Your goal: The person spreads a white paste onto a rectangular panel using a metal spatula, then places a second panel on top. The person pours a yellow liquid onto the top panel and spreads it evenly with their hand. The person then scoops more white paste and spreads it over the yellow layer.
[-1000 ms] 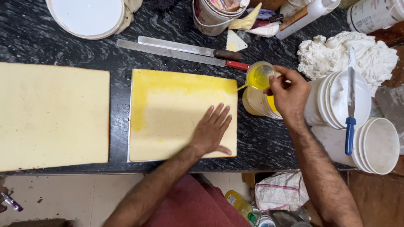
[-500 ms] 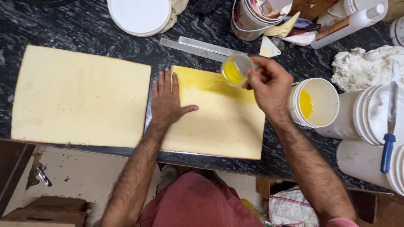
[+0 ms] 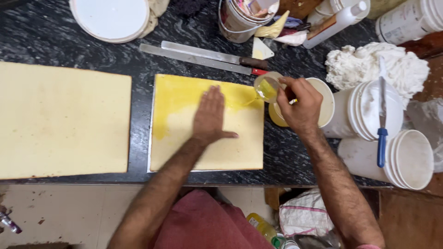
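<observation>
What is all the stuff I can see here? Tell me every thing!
Soaked yellow sponge cake sheet: one, yellow and cream, middle of counter, under the left hand.
Plain cream sponge cake sheet: one, pale cream, left.
Small clear cup of yellow liquid: one, tilted over the soaked sheet's corner.
White bucket of yellow liquid: one, behind the right hand.
Long metal knives: two, above the sheet.
White round lid: one, top left.
Stacked white tubs: several, right.
Blue-handled spatula: one, on the tubs.
White cloth: one, top right.
Left hand: flat on sheet.
Right hand: holding the cup.
</observation>
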